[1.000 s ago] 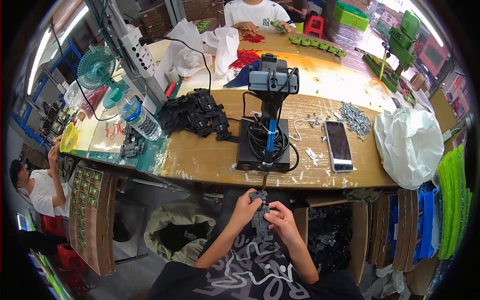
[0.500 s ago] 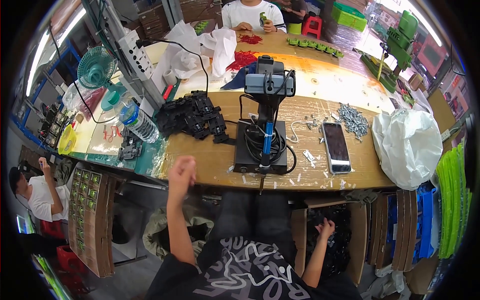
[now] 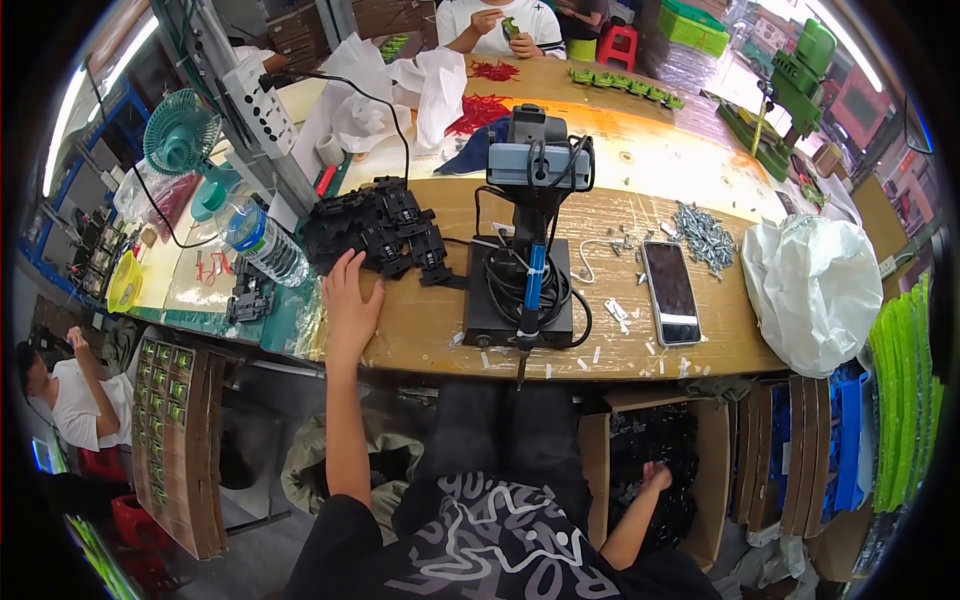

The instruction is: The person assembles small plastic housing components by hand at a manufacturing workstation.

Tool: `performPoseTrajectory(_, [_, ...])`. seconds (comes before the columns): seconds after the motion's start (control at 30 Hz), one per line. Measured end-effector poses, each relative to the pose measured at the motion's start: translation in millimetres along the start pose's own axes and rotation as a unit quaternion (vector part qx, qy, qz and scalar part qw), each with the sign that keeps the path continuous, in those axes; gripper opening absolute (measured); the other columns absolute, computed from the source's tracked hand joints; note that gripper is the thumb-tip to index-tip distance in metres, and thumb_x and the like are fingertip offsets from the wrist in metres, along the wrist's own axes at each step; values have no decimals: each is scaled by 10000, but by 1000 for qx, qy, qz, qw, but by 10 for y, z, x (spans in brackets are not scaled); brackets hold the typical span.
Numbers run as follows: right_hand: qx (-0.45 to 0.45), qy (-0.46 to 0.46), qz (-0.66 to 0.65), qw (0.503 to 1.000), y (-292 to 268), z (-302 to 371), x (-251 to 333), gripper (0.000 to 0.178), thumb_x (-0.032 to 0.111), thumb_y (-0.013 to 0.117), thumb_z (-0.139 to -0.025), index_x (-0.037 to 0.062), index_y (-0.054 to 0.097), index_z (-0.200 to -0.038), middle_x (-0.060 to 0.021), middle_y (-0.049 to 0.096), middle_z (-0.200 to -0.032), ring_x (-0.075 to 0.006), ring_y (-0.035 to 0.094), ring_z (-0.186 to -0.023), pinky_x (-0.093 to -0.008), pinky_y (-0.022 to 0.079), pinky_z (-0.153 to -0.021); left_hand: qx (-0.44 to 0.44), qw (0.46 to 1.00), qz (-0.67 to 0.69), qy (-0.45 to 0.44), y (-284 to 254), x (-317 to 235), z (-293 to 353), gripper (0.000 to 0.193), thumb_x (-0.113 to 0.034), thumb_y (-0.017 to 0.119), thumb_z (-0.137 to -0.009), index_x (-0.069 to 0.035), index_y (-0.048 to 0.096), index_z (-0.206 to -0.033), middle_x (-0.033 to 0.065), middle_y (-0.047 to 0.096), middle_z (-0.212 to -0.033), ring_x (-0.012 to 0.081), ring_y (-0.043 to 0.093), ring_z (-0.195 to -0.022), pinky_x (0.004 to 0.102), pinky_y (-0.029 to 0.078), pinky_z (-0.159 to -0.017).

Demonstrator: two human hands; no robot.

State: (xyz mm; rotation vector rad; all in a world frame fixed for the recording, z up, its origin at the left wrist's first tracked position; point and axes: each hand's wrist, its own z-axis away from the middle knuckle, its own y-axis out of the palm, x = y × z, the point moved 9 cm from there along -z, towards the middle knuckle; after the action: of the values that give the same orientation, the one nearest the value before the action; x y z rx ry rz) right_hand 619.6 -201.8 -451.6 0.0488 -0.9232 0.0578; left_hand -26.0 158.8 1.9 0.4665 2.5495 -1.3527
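My left hand (image 3: 350, 303) is over the table's front left part, its fingers apart and pointing toward a pile of black plastic parts (image 3: 380, 228). It holds nothing. My right hand (image 3: 655, 476) is low on the right, at an open cardboard box (image 3: 596, 470) of small black parts (image 3: 650, 440). Its fingers look curled; whatever they hold, if anything, is too small and blurred to make out. In front of me an electric screwdriver (image 3: 534, 285) with a blue section hangs tip down from a stand, before a black box with coiled cable.
A phone (image 3: 671, 293), a heap of screws (image 3: 706, 240) and a white plastic bag (image 3: 812, 290) lie to the right. On the left stand a water bottle (image 3: 258, 240) and a green fan (image 3: 182, 132). Across the table a person (image 3: 500, 30) handles a green part.
My left hand has reached forward and slightly left toward the black pile, its fingers spreading from a curl. My right hand has shifted slightly down within the box area, fingers now more curled.
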Motion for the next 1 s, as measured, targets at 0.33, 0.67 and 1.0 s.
performPoseTrajectory(0.33, [261, -539, 15, 801, 2232, 3213, 3016, 188, 54, 487, -851, 1, 469, -1030, -87, 537, -927, -141, 523, -770, -245, 450, -690, -20, 999, 24, -14, -64, -27, -17, 366, -76, 596, -719, -25, 466, -1058, 132, 452, -1016, 297, 441, -981, 362, 348, -854])
performPoseTrajectory(0.67, [308, -684, 367, 550, 4051, 3388, 3086, 284, -45, 467, -731, -17, 514, -1009, -158, 504, -960, -296, 481, -882, -350, 381, -799, -77, 993, -82, 38, -191, -160, -2, 409, -85, 551, -734, -49, 455, -1129, 134, 424, -1160, 295, 375, -1106, 419, 279, -939])
performPoseTrajectory(1.0, [274, -708, 341, 554, 4178, 3132, 3060, 73, -28, 514, -721, -6, 513, -791, -155, 493, -818, -329, 469, -802, -388, 379, -705, -29, 996, -82, 6, -69, 9, -87, 309, -86, 578, -721, -93, 524, -1026, 60, 468, -1110, 261, 432, -1023, 375, 323, -901])
